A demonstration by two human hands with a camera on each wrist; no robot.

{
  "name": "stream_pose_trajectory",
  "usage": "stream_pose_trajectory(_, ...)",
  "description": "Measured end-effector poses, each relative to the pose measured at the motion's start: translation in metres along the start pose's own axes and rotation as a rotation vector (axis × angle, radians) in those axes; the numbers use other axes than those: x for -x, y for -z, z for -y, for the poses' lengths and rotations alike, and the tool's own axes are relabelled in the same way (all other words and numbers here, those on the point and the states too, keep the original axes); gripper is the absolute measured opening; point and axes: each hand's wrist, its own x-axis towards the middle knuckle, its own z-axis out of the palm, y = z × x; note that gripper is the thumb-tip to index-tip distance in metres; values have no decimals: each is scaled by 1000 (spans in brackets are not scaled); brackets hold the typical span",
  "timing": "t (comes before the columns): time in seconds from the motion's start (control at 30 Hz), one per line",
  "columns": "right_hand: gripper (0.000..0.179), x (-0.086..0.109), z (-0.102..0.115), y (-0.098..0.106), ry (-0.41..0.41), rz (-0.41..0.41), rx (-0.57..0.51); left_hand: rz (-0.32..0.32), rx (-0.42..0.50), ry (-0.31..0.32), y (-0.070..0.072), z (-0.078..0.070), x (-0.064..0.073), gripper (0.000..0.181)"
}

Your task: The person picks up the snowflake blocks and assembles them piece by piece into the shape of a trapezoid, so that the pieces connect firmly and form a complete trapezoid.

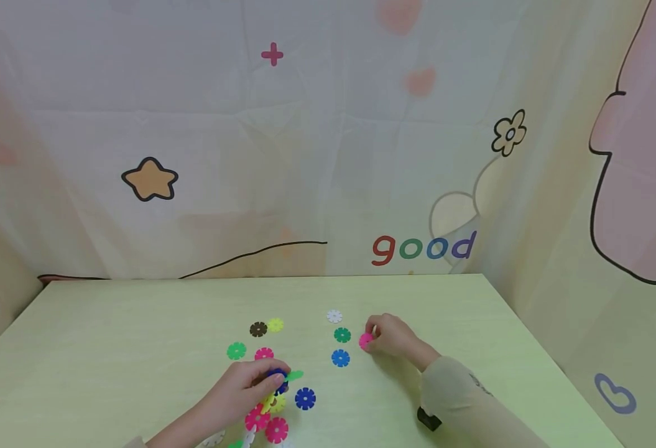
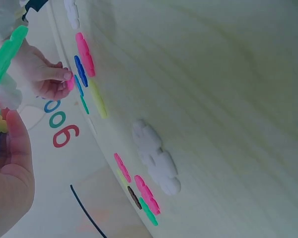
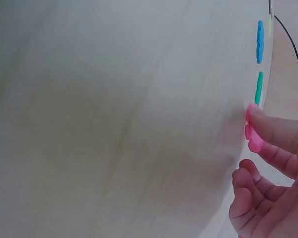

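My left hand (image 1: 242, 387) grips a cluster of joined, notched plastic snowflake discs. A dark blue disc (image 1: 279, 387) shows at its fingertips, and a green disc (image 1: 295, 376) juts out beside it. In the left wrist view, green (image 2: 8, 57) and white (image 2: 9, 93) discs rise over the palm, partly cut off by the frame edge. Further right, my right hand (image 1: 396, 336) pinches a pink disc (image 1: 365, 341) between thumb and finger, close to the table. Its other fingers curl loosely in the right wrist view. Which discs below the left hand belong to the cluster is hard to tell.
Between the hands lie white (image 1: 334, 316), green (image 1: 342, 335), blue (image 1: 341, 358) and dark blue (image 1: 305, 398) discs. Brown (image 1: 258, 329), yellow (image 1: 275, 325) and green (image 1: 236, 351) ones lie beyond the left hand. A printed curtain (image 1: 221, 155) hangs behind the table (image 1: 109, 348).
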Motion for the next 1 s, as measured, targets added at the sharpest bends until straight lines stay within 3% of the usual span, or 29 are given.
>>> stream_pose_trajectory(0.3,12,12,11,1,33,-9,-106,1,1,0,0,0,0,32)
stream_pose_trajectory(0.6,8,41,33,9,252,73,-384,-5,5,1,0,0,0,34)
stream_pose_trajectory(0.83,7,61,55,10,363,158,-498,-7,-3,-14,-1,-1,0,34)
stream_pose_trajectory(1.0,6,69,67,7,395,202,-524,0,-11,-14,-2,-3,0,34)
